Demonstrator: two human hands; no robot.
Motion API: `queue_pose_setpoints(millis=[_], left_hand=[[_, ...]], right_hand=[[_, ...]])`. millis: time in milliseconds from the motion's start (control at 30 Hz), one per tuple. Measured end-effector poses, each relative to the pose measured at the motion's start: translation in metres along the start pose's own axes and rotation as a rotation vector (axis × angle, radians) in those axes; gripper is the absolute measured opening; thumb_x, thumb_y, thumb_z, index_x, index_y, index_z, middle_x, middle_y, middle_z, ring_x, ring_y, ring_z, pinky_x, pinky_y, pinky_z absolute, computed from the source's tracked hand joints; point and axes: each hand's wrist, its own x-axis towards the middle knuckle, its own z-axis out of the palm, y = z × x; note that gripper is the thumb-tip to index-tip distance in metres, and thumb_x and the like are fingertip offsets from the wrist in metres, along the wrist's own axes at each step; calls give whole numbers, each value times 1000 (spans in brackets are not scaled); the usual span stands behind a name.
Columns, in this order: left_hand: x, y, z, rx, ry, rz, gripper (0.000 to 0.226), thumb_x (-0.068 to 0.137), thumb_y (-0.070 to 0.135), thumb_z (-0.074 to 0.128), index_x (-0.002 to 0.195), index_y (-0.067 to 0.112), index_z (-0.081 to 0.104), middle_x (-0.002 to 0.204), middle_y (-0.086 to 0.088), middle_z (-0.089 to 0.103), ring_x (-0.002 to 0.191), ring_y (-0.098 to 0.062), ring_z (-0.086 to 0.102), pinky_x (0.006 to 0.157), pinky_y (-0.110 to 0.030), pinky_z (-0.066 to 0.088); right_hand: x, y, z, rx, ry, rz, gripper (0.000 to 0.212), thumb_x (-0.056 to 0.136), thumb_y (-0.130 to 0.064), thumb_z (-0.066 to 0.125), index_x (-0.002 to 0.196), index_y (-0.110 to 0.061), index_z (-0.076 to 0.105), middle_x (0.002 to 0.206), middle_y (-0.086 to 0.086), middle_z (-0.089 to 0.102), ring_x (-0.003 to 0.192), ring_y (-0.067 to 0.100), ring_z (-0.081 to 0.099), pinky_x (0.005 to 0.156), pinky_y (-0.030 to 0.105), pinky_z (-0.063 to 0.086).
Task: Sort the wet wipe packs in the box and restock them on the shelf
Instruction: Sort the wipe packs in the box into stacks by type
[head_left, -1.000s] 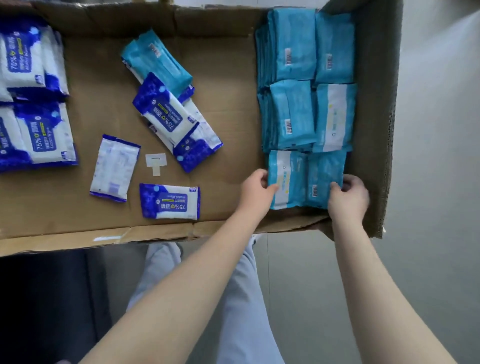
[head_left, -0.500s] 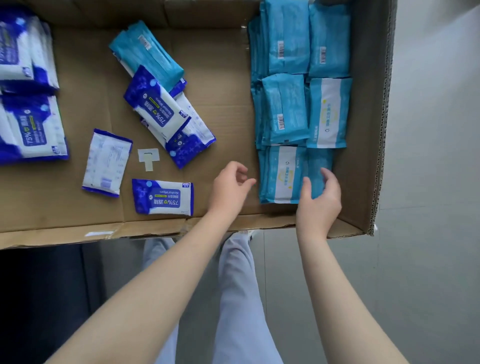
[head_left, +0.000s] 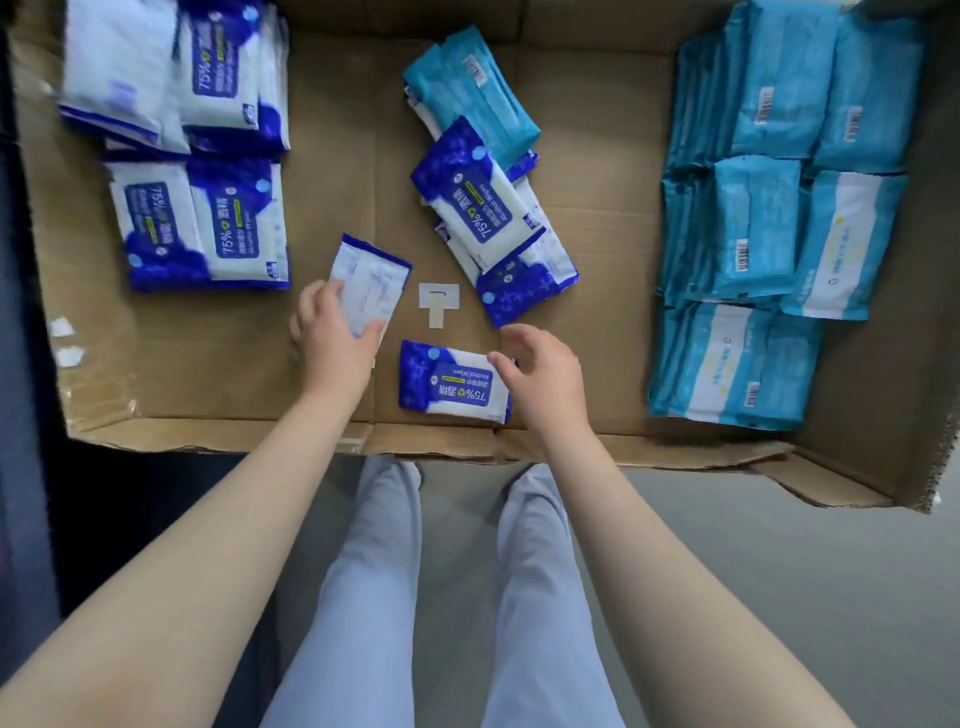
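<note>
Wet wipe packs: loose, middle of box. Your left hand pinches the face-down pack; your right hand hovers, fingers spread, over the face-up pack. Risk: slick film may slip from your end-only pinch.

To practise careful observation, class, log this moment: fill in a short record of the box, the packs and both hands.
box: open cardboard
blue stacks: left side
teal stacks: right side, in rows
loose pile: centre, blue and teal mixed
left hand: grips white pack, which lies face down
right hand: open, fingertips at near pack
tag: paper, on the box floor beside white pack
</note>
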Motion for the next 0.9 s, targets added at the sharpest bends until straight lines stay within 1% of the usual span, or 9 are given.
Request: queue_pose_setpoints(millis=[133,233,333,433,500,567,633,733,900], left_hand=[[13,-8,4,-11,1,-55,67,84,25,75,140,15,41,147,-8,36,133,-32,33,104,-44,37],[16,-7,7,-38,-12,-131,74,78,31,81,138,15,41,144,-11,37,130,-31,36,104,-43,38],[18,-16,6,-127,-56,-193,64,79,29,80,130,11,46,137,-11,42,128,-29,40,102,-40,40],[16,-30,-3,-309,-128,-200,32,94,22,64,121,11,52,124,-6,52,116,-23,52,81,-24,45],[15,-40,-18,-520,-132,-228,19,99,20,56,117,16,51,115,1,58,106,-16,59,67,-15,43],[16,-51,-41,-730,-70,-284,14,100,23,54,114,23,50,107,11,63,101,-9,65,65,-14,49],[21,-61,-69,-866,10,-325,10,99,29,56,109,31,53,97,21,67,93,-1,69,60,-15,54],[39,-77,-110,-919,125,-279,11,98,32,58,108,34,55,95,23,68,90,7,67,62,-14,54],[85,-96,-147,-842,179,-130,23,99,21,53,120,18,61,105,11,70,96,-1,68,77,-21,56]], right_hand=[[5,-2,28,-183,-76,2,43,88,-33,72,128,-22,61,129,-3,60,121,17,47,96,32,45],[3,0,36,-385,-82,-21,44,85,-33,73,125,-22,59,122,1,57,116,22,46,93,35,40],[2,-2,41,-481,-115,-32,34,86,-27,71,117,-14,62,112,6,54,109,27,46,86,36,40],[2,-8,40,-342,-117,-42,20,88,-21,70,105,-10,65,98,0,49,99,21,48,68,26,39],[1,-18,40,-155,-34,6,14,86,-20,71,96,-15,64,90,-8,52,88,13,52,61,18,35],[-1,-38,40,108,62,110,15,84,-22,74,92,-18,62,87,-11,63,81,9,59,65,21,44],[3,-63,44,325,96,173,16,84,-22,75,96,-16,65,93,-3,70,88,14,66,77,29,53],[16,-105,62,460,16,166,16,87,-19,73,101,-15,67,103,6,72,96,20,68,82,33,56],[44,-171,112,589,-71,186,15,90,-16,71,103,-13,64,106,8,72,97,22,70,82,34,58]])
